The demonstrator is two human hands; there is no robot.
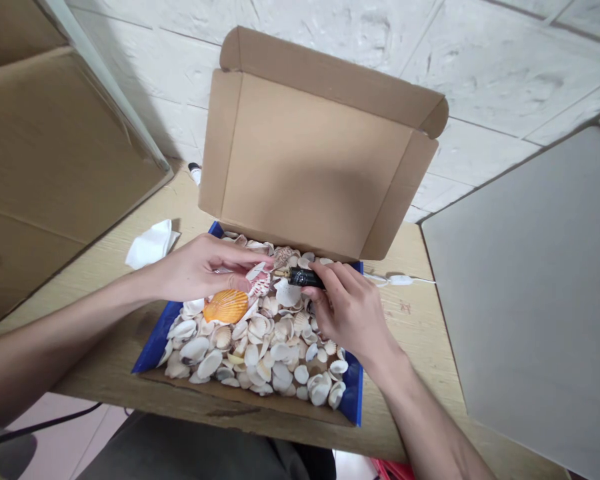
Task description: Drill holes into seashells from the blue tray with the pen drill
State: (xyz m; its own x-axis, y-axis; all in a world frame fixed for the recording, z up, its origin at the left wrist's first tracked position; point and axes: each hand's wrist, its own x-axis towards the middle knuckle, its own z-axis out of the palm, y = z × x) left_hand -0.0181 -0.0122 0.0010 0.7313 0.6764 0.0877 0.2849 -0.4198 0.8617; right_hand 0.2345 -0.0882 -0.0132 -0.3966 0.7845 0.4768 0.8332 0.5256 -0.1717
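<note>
Over the shell-filled box, my left hand (215, 267) is closed on a seashell (260, 283) with white and reddish-pink markings, pinched between thumb and fingers. My right hand (350, 303) grips a small black hand drill (306, 277), its brass-coloured chuck pointing left at the seashell. The drill's tip is close to the shell; whether they touch, I cannot tell. Just below my left hand lies an orange scallop shell (226, 306). Many white and cream shells (280, 357) fill the blue-sided cardboard box (353, 393) beneath both hands.
The box's brown lid (320, 157) stands raised behind it. A crumpled white tissue (151, 244) lies on the wooden table (405, 413) at left. A white cable with an inline piece (401, 280) runs out to the right. Cardboard (70, 167) and a grey panel (530, 287) flank the table.
</note>
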